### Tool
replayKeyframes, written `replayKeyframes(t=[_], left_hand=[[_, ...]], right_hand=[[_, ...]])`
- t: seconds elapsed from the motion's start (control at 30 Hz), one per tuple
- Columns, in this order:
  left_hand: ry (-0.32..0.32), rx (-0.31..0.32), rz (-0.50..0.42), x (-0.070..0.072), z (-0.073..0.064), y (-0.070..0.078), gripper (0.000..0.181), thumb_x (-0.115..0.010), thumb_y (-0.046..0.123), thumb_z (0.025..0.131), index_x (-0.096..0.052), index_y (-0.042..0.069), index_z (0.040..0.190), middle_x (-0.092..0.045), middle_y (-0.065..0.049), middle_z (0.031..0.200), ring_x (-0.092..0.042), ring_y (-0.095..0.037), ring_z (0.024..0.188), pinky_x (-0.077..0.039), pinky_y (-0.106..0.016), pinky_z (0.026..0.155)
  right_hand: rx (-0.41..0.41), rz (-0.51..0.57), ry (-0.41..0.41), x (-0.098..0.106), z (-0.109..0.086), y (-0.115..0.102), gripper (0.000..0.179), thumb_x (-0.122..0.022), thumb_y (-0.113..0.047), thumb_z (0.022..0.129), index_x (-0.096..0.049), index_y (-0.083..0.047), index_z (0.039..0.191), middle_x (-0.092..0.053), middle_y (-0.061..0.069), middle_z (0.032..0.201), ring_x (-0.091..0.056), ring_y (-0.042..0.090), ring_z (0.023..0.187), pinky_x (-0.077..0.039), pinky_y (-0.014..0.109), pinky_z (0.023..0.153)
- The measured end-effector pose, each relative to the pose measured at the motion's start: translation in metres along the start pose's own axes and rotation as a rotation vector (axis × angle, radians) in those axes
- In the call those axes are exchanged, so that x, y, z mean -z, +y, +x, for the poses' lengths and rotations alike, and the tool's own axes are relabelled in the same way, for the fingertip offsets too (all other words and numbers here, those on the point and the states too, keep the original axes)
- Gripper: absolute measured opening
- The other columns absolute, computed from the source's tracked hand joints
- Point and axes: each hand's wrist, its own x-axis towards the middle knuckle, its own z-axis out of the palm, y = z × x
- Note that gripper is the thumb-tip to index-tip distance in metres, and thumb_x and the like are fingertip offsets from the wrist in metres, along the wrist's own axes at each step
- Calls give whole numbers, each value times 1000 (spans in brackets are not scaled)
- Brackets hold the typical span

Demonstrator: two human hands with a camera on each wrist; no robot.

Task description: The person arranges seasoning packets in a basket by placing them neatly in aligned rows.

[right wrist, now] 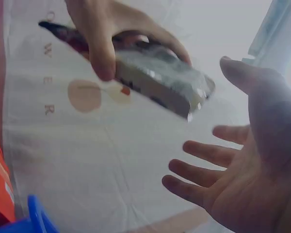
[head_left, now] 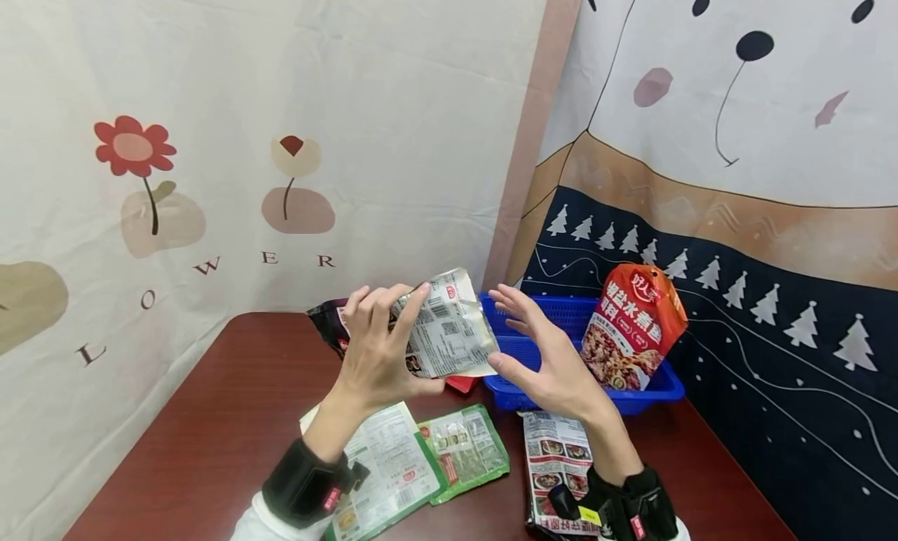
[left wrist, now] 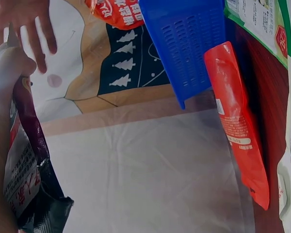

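Observation:
My left hand (head_left: pixel 379 354) grips a food packet (head_left: pixel 449 330) above the table, thumb below it and fingers over the top. The packet is tilted, with a pale printed back panel towards me and a dark end sticking out left of the hand. My right hand (head_left: pixel 554 365) is held beside the packet's right end, fingers extended and spread. In the right wrist view, a gap shows between the right fingers (right wrist: pixel 199 187) and the packet (right wrist: pixel 160 82). The left wrist view shows the packet's dark purple edge (left wrist: pixel 34 126).
A blue plastic basket (head_left: pixel 508 397) stands at the back right, holding an upright orange-red pouch (head_left: pixel 631 330). A red pouch (left wrist: pixel 237 121) lies left of it. Nearer are a large green-edged packet (head_left: pixel 393 463), a smaller green packet (head_left: pixel 466 447) and a black-and-white packet (head_left: pixel 554 455).

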Motion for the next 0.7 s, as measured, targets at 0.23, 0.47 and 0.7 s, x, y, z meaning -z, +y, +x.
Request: replayKeyframes(t=[0.23,0.47,0.7], left_hand=[[-29,-87,34,-4,2,11,134,-99,75,48,-57,12,159,-58,-15,143,-48,-33,129,-34,-63,116],[-60,-169,49,-7,0,19,124,-94,75,58,-56,15,159,-59,-12,143,-49,-29,128,-34,-59,119],[-112,-222,59,-6,-1,26,127,-94,76,56,-54,17,161,-58,-11,148,-48,-29,131,-35,-61,121]], right_hand=[[-49,166,-11,-11,-1,-4,82,-72,-15,111,-28,-24,179,-51,18,174,-60,46,153,-51,69,123],[-57,268,-39,-15,1,-4,68,-69,-10,111,-39,-12,172,-75,25,143,-84,30,116,-72,40,89],[-124,325,-38,-19,0,0,42,-73,-9,109,-62,-7,149,-80,24,123,-87,19,96,-73,40,76]])
